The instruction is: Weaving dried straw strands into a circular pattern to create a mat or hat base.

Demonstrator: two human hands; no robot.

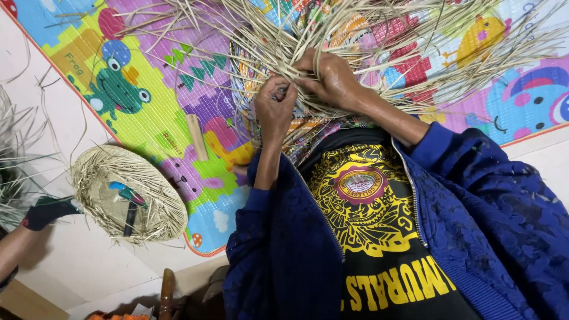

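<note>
Fingers of the left hand are pinched together on a few pale straw strands, while the right hand is closed over the crossing strands just beside it, pressing them against the half-woven straw piece held up in front of the person's chest. Both grips are shut on straw, and the two hands nearly touch. Loose strand ends fan out from the piece in every direction over the colourful play mat on the floor. The work looks to be in mid-weave: one strand is being tucked while its neighbours are held down. The next move probably calls for keeping the right hand's pressure steady so the crossing does not slacken, and drawing the pinched strand through snugly. Lower left on the mat's edge lies a finished round woven disc with a small dark-handled tool on it; a co-worker's arm reaches toward it.
</note>
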